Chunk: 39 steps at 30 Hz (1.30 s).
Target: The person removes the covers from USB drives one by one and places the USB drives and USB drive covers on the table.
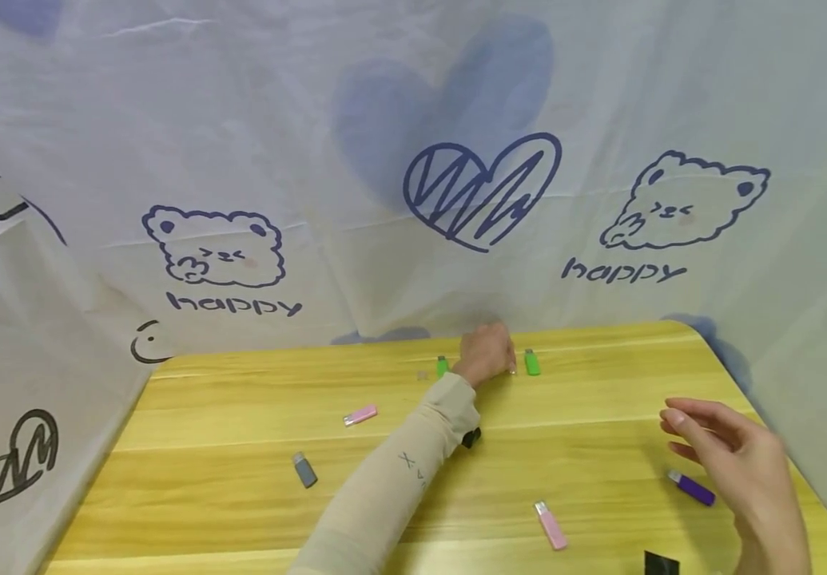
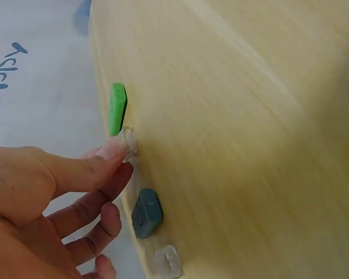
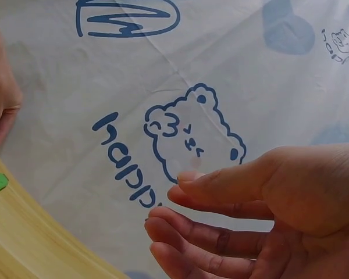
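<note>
At the table's back edge my left hand (image 1: 487,351) pinches a small clear plastic cap (image 2: 128,145) between thumb and index finger, close over the wood. Just right of this hand lies a bright green USB flash drive (image 1: 532,362). To its left is another green USB flash drive (image 1: 442,366), which looks darker in the left wrist view, and beside that a second clear cap (image 1: 422,374). My right hand (image 1: 744,459) hovers over the table's right side, fingers loosely bent and holding nothing. Nearest to it is a purple USB flash drive (image 1: 691,488).
Pink flash drives lie at left centre (image 1: 361,415) and at the front (image 1: 550,525). A grey flash drive (image 1: 304,469) is at the left. One black object (image 1: 471,438) shows partly behind the left sleeve; a black piece (image 1: 661,563) sits at the front. Printed cloth (image 1: 355,263) hangs behind the table.
</note>
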Tool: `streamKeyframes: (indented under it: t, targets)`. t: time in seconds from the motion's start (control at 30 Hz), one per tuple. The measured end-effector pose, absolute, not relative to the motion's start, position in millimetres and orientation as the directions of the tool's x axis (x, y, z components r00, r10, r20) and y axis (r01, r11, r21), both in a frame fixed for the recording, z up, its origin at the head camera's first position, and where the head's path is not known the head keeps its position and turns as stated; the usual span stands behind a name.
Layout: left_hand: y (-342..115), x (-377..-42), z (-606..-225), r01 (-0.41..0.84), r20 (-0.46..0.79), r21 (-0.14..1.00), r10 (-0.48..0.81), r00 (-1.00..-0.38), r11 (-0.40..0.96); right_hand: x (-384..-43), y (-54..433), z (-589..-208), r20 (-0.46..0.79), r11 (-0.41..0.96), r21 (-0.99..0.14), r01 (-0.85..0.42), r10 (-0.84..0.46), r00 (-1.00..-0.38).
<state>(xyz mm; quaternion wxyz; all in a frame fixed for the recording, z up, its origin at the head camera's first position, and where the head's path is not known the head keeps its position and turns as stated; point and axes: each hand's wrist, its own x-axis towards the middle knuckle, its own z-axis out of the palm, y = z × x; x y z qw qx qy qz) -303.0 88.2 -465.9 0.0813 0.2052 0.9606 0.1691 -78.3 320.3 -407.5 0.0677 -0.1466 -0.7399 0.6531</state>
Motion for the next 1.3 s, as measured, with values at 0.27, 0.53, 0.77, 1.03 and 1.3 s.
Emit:
streamKeyframes:
  t: [0.27,0.53,0.77,1.03,1.3]
  targets:
    - [82,-301,-466,0.35,-0.043,0.393,0.397,-0.917,0.85,-80,311,-404,-0.102,0.204,-0.964,0.171,0.31,-0.945]
    - [56,-286,-437,0.361,0.067,0.642,0.42,-0.905,0.676,-88,299,-403,-0.028,0.319,-0.94,0.118,0.275,-0.961]
    - [19,-257,-419,0.399,0.178,0.769,0.432,-0.884,0.5,-93,289,-403,0.011,0.363,-0.928,0.082,0.245,-0.97]
    - [-24,-219,-418,0.358,0.231,0.842,0.33,-0.915,0.404,-103,276,-405,0.013,0.457,-0.886,0.082,0.202,-0.979]
    - [-56,-196,-423,0.347,0.284,0.886,0.234,-0.93,0.306,-105,267,-406,-0.005,0.496,-0.863,0.093,0.177,-0.984]
